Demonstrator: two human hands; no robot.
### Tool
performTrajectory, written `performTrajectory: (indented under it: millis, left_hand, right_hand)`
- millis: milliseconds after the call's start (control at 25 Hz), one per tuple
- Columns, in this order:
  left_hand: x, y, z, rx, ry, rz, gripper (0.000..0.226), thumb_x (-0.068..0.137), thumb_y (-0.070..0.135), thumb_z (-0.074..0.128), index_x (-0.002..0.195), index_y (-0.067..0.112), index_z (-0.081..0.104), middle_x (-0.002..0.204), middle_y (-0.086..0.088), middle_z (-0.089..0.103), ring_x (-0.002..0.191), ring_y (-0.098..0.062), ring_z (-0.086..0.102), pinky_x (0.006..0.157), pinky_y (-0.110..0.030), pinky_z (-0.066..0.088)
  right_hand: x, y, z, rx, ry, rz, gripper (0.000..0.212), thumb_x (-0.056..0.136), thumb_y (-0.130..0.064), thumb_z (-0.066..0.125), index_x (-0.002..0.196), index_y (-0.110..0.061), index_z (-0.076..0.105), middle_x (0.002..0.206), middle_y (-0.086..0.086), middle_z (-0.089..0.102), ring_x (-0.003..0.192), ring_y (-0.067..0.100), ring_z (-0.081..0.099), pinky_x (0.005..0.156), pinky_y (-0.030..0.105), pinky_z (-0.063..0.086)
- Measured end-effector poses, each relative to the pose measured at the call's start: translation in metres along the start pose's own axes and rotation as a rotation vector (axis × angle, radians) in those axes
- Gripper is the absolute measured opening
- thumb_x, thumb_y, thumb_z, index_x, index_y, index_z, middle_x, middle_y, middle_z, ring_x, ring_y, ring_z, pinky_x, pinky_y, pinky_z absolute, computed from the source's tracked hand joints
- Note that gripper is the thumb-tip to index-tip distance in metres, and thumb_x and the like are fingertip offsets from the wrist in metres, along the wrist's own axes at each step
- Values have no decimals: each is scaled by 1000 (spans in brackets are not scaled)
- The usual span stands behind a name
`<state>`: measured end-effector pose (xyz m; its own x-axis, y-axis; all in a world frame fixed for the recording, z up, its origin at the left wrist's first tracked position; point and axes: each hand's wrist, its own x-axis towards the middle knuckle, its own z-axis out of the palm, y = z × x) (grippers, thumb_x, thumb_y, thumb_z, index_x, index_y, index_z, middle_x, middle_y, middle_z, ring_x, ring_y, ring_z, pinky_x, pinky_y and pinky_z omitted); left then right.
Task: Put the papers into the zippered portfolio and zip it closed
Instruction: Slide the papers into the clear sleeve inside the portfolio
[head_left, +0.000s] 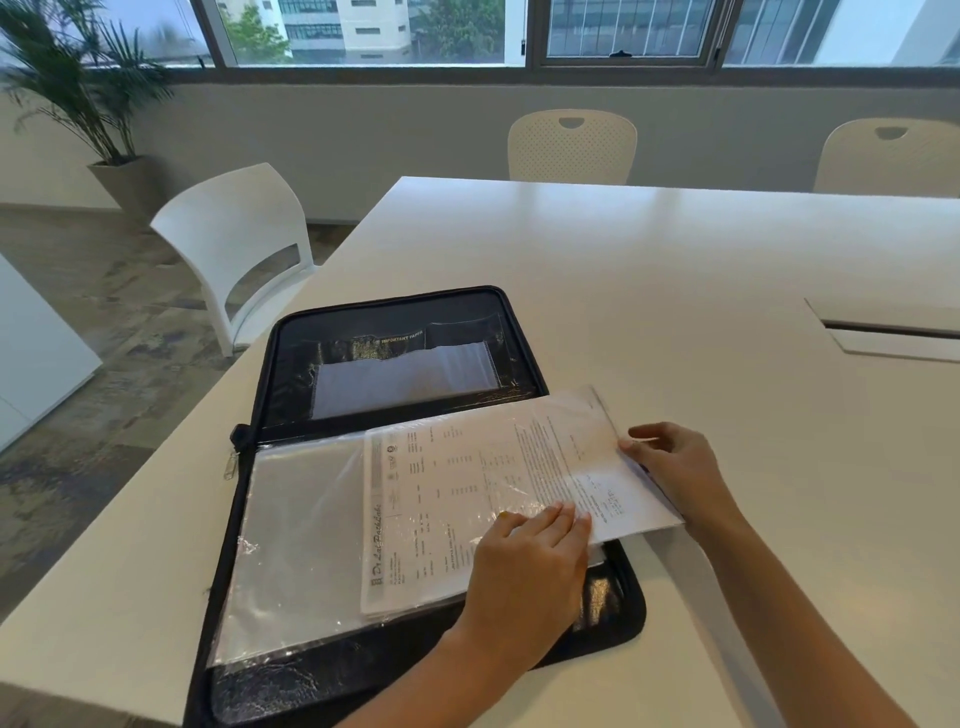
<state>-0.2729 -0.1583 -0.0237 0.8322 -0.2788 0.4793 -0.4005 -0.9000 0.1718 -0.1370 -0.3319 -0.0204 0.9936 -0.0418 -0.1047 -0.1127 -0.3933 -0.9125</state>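
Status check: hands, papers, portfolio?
Left hand flat on papers, right hand gripping their right edge. Papers partly into clear sleeve, right end overhanging. Portfolio open flat, unzipped. Nothing in the way.

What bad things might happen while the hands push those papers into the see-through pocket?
1. The printed white papers stick out past the right edge of the open black zippered portfolio; zipping now would likely catch or crease them.
2. The clear plastic sleeve is wrinkled, so the sheets may snag or bend while sliding in.
3. The left hand presses flat while the right hand pushes the edge, which could buckle the stack.
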Motion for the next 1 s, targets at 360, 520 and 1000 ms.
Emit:
performTrajectory:
  millis: [360, 520, 1000]
  left_hand:
    - [0, 1, 2, 46, -18, 26, 29, 87, 34, 66, 112, 21, 71, 111, 3, 71, 104, -9, 67, 85, -31, 56]
    - [-1, 2, 3, 68, -23, 26, 27, 88, 34, 66, 111, 20, 72, 111, 2, 72, 103, -11, 68, 84, -33, 57]
    - [1, 1, 9, 23, -16, 18, 30, 98, 35, 47, 108, 21, 72, 104, 4, 74, 93, -11, 70, 84, -29, 55]
  right_hand:
    - [-11, -3, 13, 55, -49, -2, 8, 82, -11, 71, 88, -10, 76, 80, 6, 75, 68, 19, 70, 59, 30, 55]
    - [-16, -17, 27, 14, -140, -35, 9, 84, -11, 69, 89, -11, 76, 81, 5, 76, 73, 18, 72, 62, 28, 57]
    - [-31, -39, 62, -102, -219, -17, 19, 82, -20, 71, 100, -20, 68, 90, 1, 70, 83, 14, 68, 78, 33, 59]
